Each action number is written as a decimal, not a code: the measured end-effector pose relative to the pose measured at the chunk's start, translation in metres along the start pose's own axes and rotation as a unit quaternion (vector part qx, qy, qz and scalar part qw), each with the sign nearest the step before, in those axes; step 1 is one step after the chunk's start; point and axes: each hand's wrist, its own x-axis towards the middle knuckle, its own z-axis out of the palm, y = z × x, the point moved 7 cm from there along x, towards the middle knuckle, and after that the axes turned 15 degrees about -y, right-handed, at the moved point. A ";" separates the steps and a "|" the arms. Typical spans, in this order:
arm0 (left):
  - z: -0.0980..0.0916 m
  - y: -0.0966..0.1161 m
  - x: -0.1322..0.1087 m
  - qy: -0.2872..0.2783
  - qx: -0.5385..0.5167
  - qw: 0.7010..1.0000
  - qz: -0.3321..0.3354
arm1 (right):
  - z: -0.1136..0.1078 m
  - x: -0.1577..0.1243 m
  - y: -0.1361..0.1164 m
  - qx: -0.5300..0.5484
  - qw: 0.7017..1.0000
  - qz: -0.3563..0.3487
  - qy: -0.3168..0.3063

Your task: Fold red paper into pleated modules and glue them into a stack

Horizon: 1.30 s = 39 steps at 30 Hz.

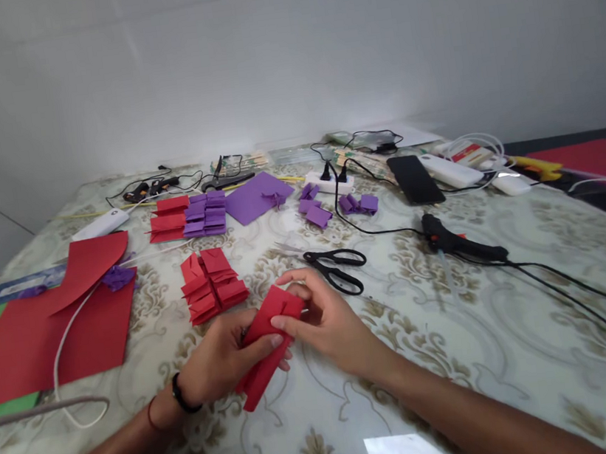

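Note:
Between my two hands is a folded strip of red paper [268,352], tilted with its lower end toward me. My left hand [229,357] grips its left side, thumb on top and fingers underneath. My right hand [323,321] pinches the upper right end with thumb and fingers. Just beyond my left hand lie folded red paper pieces [213,283] in two rows. Black-handled scissors [335,264] rest partly open past my right hand. Farther back are more folded red pieces [169,221] beside folded purple pieces [205,214].
Red sheets [88,337] with a white cable lie at the left. A black glue gun [461,240] trails its cord on the right. At the back are a purple sheet [257,196], loose purple folded pieces [318,215], a white power strip [330,181] and a dark phone [415,180].

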 end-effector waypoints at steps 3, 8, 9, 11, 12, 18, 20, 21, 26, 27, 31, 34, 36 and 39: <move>-0.003 0.003 0.000 0.022 -0.016 0.999 0.020 | 0.002 0.002 0.004 0.027 0.999 0.020 -0.028; -0.001 0.008 0.001 0.003 0.082 0.996 0.032 | 0.000 0.002 0.004 -0.053 0.997 0.049 -0.037; 0.000 0.007 0.001 -0.004 0.111 0.994 0.022 | 0.000 0.001 0.003 -0.064 0.996 0.052 -0.037; 0.001 0.007 0.001 -0.008 0.154 0.988 0.003 | 0.000 0.001 0.002 -0.077 0.995 0.058 -0.038; 0.000 0.008 0.001 -0.002 0.164 0.986 0.002 | 0.001 0.000 0.002 -0.080 0.994 0.059 -0.038; -0.007 0.014 -0.002 0.034 0.109 0.993 0.026 | 0.003 0.000 0.004 -0.075 0.994 0.063 -0.041; -0.012 0.011 -0.002 0.056 0.051 0.997 0.027 | 0.005 0.000 0.003 -0.062 0.995 0.056 -0.053; -0.016 0.010 -0.002 0.074 0.021 0.997 0.031 | 0.007 0.000 0.003 -0.051 0.995 0.057 -0.064; -0.027 0.005 -0.004 0.131 -0.104 0.984 0.064 | 0.012 0.000 0.009 -0.035 0.989 0.101 -0.102; -0.027 0.004 -0.004 0.131 -0.124 0.982 0.064 | 0.011 0.000 0.010 -0.041 0.989 0.102 -0.097; -0.026 0.001 -0.003 0.128 -0.173 0.975 0.062 | 0.003 0.001 0.006 -0.037 0.995 0.068 -0.062; -0.026 0.000 -0.003 0.130 -0.178 0.974 0.054 | -0.003 -0.001 0.001 -0.066 0.996 0.041 -0.035; -0.026 -0.001 -0.003 0.134 -0.177 0.974 0.049 | -0.005 -0.002 -0.005 -0.112 0.993 0.022 -0.027; -0.027 0.000 -0.003 0.137 -0.175 0.973 0.054 | -0.005 -0.003 -0.013 -0.159 0.987 -0.009 -0.029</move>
